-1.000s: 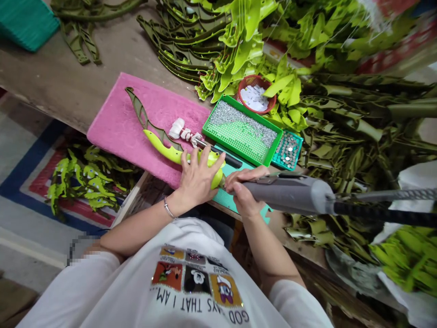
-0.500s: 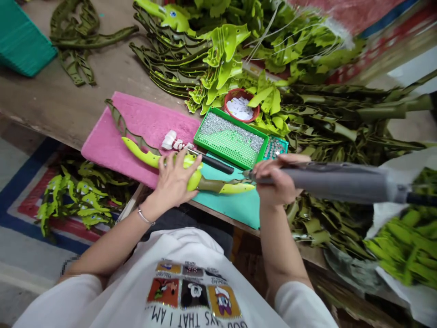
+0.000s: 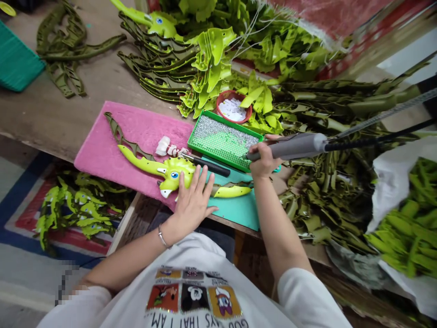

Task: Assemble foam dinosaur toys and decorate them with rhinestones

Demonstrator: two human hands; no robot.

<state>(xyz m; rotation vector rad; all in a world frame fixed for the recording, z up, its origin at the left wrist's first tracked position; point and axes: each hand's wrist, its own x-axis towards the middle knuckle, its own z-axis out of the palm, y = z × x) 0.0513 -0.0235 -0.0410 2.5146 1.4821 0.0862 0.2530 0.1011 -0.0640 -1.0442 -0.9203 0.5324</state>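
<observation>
My left hand (image 3: 193, 205) lies with fingers spread on a lime-green and olive plastic toy bow (image 3: 172, 175) with a dinosaur head and blue eye. The bow rests across a pink cloth pad (image 3: 94, 155) and a teal mat (image 3: 239, 210). Gripped in my right hand (image 3: 262, 161) is a grey electric screwdriver (image 3: 297, 146), its tip over the right end of a green tray (image 3: 221, 148) of small silver screws; whether it touches a screw I cannot tell. Between bow and tray lies a black-handled tool (image 3: 216, 168) with a white-wrapped end.
Behind the tray stands a red basket (image 3: 220, 98) of white pieces. Stacked green parts (image 3: 205, 68) fill the back, and olive parts (image 3: 317, 200) the right. Several finished-looking dinosaur pieces (image 3: 82, 205) lie low on the left. Cables (image 3: 382, 116) trail from the screwdriver to the right.
My right hand has moved the screwdriver from the bow's right arm up to the screw tray. My left hand has slid right along the bow and flattened, uncovering the dinosaur head.
</observation>
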